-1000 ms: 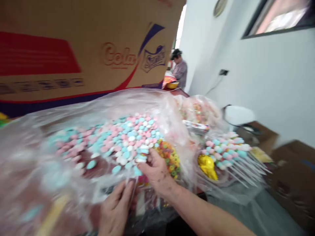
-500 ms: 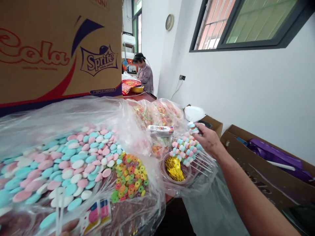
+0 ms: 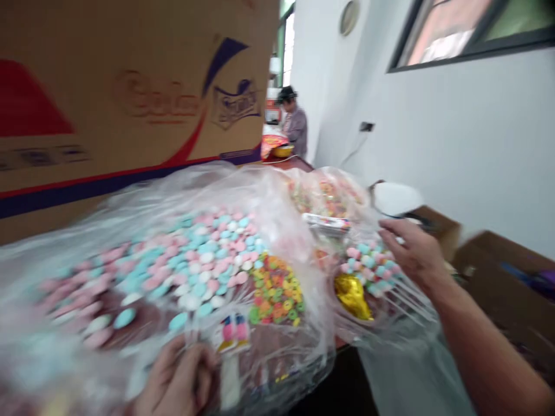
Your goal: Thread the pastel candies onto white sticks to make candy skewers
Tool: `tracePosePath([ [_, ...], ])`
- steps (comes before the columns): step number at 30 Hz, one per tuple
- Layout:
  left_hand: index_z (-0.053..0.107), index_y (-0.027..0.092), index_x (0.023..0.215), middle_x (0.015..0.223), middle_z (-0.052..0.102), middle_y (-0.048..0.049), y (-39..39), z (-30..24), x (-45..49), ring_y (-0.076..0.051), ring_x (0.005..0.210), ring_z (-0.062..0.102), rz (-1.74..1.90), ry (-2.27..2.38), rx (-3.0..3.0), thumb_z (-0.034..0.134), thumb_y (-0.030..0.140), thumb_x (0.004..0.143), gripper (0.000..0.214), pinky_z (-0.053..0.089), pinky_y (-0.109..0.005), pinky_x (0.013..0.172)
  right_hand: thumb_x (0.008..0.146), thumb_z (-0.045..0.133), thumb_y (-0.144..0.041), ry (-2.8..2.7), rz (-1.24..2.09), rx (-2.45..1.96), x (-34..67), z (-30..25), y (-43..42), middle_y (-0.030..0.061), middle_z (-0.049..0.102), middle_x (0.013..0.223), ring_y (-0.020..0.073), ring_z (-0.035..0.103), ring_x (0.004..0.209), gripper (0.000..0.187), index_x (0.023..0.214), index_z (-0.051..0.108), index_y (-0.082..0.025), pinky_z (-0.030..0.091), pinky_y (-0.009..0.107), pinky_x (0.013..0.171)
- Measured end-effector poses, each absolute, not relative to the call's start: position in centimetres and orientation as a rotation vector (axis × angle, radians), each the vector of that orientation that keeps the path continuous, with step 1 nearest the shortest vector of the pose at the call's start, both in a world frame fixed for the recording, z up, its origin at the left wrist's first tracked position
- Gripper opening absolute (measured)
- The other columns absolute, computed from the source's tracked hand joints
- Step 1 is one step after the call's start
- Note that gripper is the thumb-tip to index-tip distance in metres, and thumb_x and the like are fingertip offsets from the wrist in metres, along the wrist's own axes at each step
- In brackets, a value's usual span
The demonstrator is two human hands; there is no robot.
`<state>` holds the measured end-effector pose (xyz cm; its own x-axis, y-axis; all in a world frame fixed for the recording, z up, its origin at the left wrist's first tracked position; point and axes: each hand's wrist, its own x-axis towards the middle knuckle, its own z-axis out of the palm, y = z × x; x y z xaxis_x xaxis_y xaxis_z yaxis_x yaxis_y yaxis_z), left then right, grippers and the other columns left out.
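My left hand (image 3: 180, 378) is low at the front, its fingers closed around thin white sticks (image 3: 191, 330) that are blurred. Beside it lies a printed card or label (image 3: 234, 332). On the right, my right hand (image 3: 410, 245) hovers by a pile of candy skewers (image 3: 373, 266) in pink, blue and white, with fingers apart and nothing visible in them. Loose pink, blue and white candy discs (image 3: 199, 248) spread over clear plastic to the left. Colourful ring candies (image 3: 277, 292) lie beside them.
A round tub holds gold twist ties (image 3: 353, 296). Bags of ring candies (image 3: 332, 196) and a stack of labels (image 3: 326, 223) lie behind. A large carton (image 3: 173, 138) stands at back left. Open boxes (image 3: 498, 277) are at right. Another person (image 3: 295, 124) works farther back.
My right hand has let go of a candy skewer at the pile, and its fingers have opened. My left hand has come further into view with the sticks. The view has swung left.
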<state>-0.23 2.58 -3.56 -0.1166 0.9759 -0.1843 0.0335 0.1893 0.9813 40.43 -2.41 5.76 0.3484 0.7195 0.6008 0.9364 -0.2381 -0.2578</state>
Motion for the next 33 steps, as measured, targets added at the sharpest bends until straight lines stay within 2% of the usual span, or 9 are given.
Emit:
tracePosePath([
  [1,0.058,0.021,0.091,0.06,0.062,0.005,2.4,-3.6,-0.5,-0.005,0.037,0.041,1.095,1.322,1.008,0.065,0.049,0.08,0.031,0.029,-0.014,0.035,0.088,0.047,-0.038,-1.448,-0.449,-1.982,39.0,6.0,-2.0,0.0122,0.071,0.103,0.027,0.064,0.097,0.032,0.103,0.068,-0.02,0.048,0.04,0.086],
  [4,0.055,0.02,0.091,0.049,0.05,0.0097,2.2,-3.8,-0.9,-0.004,0.033,0.034,1.146,1.216,0.94,0.066,0.043,0.081,0.028,0.025,-0.013,0.035,0.088,0.051,-0.038,-1.571,-0.26,-1.82,34.0,6.2,-0.2,0.0084,0.072,0.103,0.0255,0.066,0.096,0.025,0.102,0.068,-0.027,0.049,0.038,0.085],
  [5,0.054,0.02,0.089,0.052,0.053,0.0094,2.2,-3.8,-0.9,-0.002,0.032,0.032,1.158,1.196,0.91,0.065,0.042,0.08,0.026,0.023,-0.013,0.034,0.088,0.052,-0.038,-1.615,-0.19,-1.748,32.1,6.2,0.5,0.0074,0.072,0.102,0.0252,0.067,0.095,0.023,0.101,0.068,-0.028,0.05,0.038,0.085],
  [8,0.052,0.019,0.083,0.059,0.059,0.0072,2.1,-3.5,-0.7,0.0,0.031,0.029,1.21,1.162,0.854,0.064,0.044,0.081,0.028,0.019,-0.012,0.032,0.089,0.051,-0.036,-1.759,0.037,-1.547,26.4,5.9,2.5,0.0045,0.073,0.099,0.0222,0.068,0.091,0.023,0.1,0.068,-0.026,0.052,0.036,0.081],
  [12,0.049,0.019,0.081,0.054,0.056,0.0077,1.9,-2.8,-0.4,-0.001,0.03,0.029,1.267,1.142,0.82,0.061,0.05,0.082,0.033,0.019,-0.011,0.032,0.093,0.044,-0.026,-2.009,0.308,-1.47,20.7,4.8,5.7,0.004,0.07,0.107,0.0197,0.065,0.096,0.027,0.109,0.066,-0.025,0.05,0.034,0.086],
  [19,0.051,0.02,0.09,0.05,0.053,0.0096,2.1,-3.2,-0.6,-0.001,0.03,0.026,1.239,1.154,0.819,0.061,0.048,0.081,0.032,0.017,-0.012,0.032,0.089,0.043,-0.011,-2.387,0.156,-1.669,16.8,0.8,9.9,0.0097,0.067,0.089,0.0235,0.061,0.081,0.026,0.092,0.067,-0.022,0.047,0.034,0.071],
  [23,0.051,0.019,0.09,0.05,0.053,0.0092,2.2,-3.2,-0.5,-0.002,0.03,0.027,1.2,1.158,0.827,0.06,0.048,0.081,0.032,0.018,-0.013,0.032,0.085,0.042,-0.004,-2.423,0.115,-1.724,16.7,-0.6,9.7,0.0136,0.065,0.1,0.0265,0.059,0.093,0.029,0.1,0.063,-0.018,0.046,0.036,0.076],
  [29,0.052,0.019,0.087,0.05,0.052,0.0093,2.0,-2.7,-0.3,-0.002,0.03,0.028,1.191,1.179,0.836,0.059,0.046,0.082,0.029,0.019,-0.014,0.032,0.09,0.05,-0.015,-2.5,0.348,-1.599,17.8,0.6,8.4,0.0098,0.063,0.101,0.0209,0.058,0.09,0.013,0.1,0.057,-0.016,0.044,0.03,0.077],
  [33,0.052,0.019,0.086,0.05,0.052,0.0093,1.9,-2.6,-0.3,-0.002,0.029,0.028,1.195,1.204,0.846,0.059,0.046,0.081,0.028,0.018,-0.013,0.032,0.092,0.044,-0.012,-2.472,0.179,-1.66,17.1,1.1,8.7,0.0103,0.063,0.099,0.0218,0.057,0.094,0.018,0.095,0.06,-0.017,0.044,0.032,0.081],
])
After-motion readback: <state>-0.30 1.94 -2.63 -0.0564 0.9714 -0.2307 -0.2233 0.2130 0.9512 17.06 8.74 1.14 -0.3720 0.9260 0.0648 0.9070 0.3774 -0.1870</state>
